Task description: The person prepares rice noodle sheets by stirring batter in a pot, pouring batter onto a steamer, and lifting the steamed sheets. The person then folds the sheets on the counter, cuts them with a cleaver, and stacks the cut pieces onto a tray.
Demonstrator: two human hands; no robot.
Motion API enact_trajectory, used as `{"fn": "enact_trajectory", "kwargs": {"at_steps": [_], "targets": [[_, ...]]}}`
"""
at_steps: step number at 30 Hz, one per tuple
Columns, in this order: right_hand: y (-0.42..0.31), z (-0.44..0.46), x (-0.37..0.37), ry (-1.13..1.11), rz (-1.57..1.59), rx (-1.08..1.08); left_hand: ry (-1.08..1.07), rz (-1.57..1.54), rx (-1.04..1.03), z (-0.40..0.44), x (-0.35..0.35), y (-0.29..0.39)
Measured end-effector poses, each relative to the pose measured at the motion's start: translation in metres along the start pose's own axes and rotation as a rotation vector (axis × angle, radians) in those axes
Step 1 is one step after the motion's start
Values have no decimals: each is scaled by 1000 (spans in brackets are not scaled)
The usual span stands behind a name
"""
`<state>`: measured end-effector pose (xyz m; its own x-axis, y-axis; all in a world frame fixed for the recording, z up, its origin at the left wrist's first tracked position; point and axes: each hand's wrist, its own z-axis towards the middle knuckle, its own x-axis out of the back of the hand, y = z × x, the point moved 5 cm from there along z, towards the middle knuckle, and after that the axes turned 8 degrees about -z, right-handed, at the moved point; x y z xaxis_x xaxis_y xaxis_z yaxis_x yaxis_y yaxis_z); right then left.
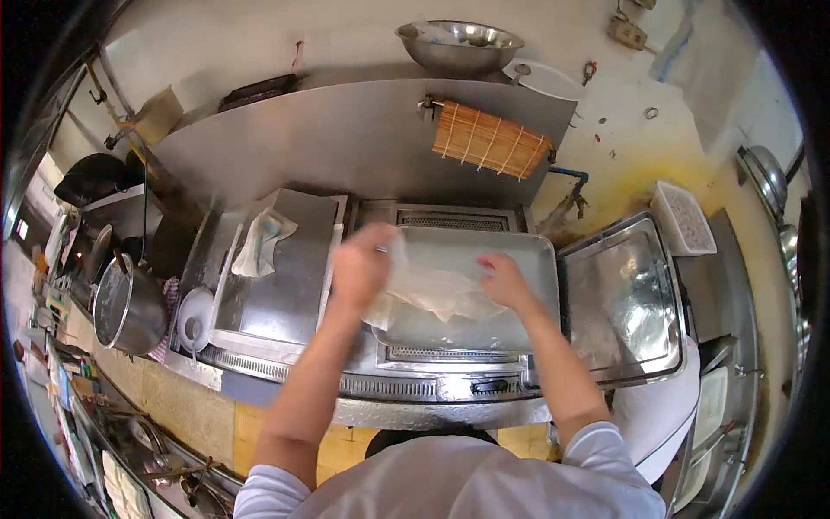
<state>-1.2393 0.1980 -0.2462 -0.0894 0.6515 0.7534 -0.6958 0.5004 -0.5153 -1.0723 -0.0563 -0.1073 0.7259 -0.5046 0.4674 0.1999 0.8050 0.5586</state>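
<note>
Sheet [437, 292], thin and pale, over metal tray [539, 259], left hand [361, 266] at left edge, right hand [506, 282] at right, fingers too blurry to tell

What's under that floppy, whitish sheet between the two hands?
Under the sheet is a metal tray; its right side shows. The part directly beneath the sheet is covered, so I can't tell what's there.

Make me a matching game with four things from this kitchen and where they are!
Things:
1. pale sheet
2. bamboo mat
3. metal bowl
4. crumpled cloth

Places:
A. hanging against the steel backsplash
B. lying on the left metal counter
C. over the shallow tray
D. up high by the wall

Pairs: 1-C, 2-A, 3-D, 4-B
</note>
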Motion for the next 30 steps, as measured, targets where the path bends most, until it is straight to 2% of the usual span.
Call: {"fn": "enact_trajectory", "kwargs": {"at_steps": [2,5,6,7,8,9,11,12,14,16,17,19,20,21,22,24,25,26,27,28,30], "targets": [[-106,32,19,66,395,56,-103,-100,-46,-10,-35,33],[-113,26,-19,-368,405,-272,-82,-159,-119,14,-16,52],[-70,11,-40,-239,358,-253,18,-82,-82,27,12,45],[-17,-10,-55,-118,309,-228,117,-169,68,34,35,17],[9,-25,-36,-143,208,-312,185,-155,127,37,60,5],[33,-37,-19,-169,109,-391,204,15,217,30,72,-10],[70,-59,-17,-117,-240,-155,88,50,305,-18,49,-54],[58,-66,-15,-96,-309,-118,30,63,346,-48,30,-76],[24,-76,-12,-52,-450,-44,-255,12,329,-107,-26,-81],[26,-87,-38,-185,-485,-32,-599,249,406,-160,-82,-84],[31,-91,-50,-251,-501,-28,-629,298,273,-180,-101,-90],[50,-94,-62,-482,-546,-199,-677,393,0,-198,-127,-91],[59,-96,-66,-597,-565,-286,-685,291,123,-196,-133,-94],[48,-85,-56,-547,-514,-255,-690,189,245,-176,-131,-83],[18,-61,-36,-497,-461,-225,-692,86,366,-153,-129,-69],[-36,-17,-14,-248,-71,-152,-405,-136,286,-98,-113,-26],[-60,-1,-6,-43,266,-112,-314,-222,163,-70,-102,2],[-85,15,-2,-95,411,-116,-219,-308,35,-43,-88,28],[-104,24,4,-145,554,-117,-230,-287,56,-22,-73,47],[-108,22,8,-193,511,-174,-242,-267,75,-5,-61,61],[-108,16,11,-292,422,-287,-80,-339,-16,22,-26,62]]}}
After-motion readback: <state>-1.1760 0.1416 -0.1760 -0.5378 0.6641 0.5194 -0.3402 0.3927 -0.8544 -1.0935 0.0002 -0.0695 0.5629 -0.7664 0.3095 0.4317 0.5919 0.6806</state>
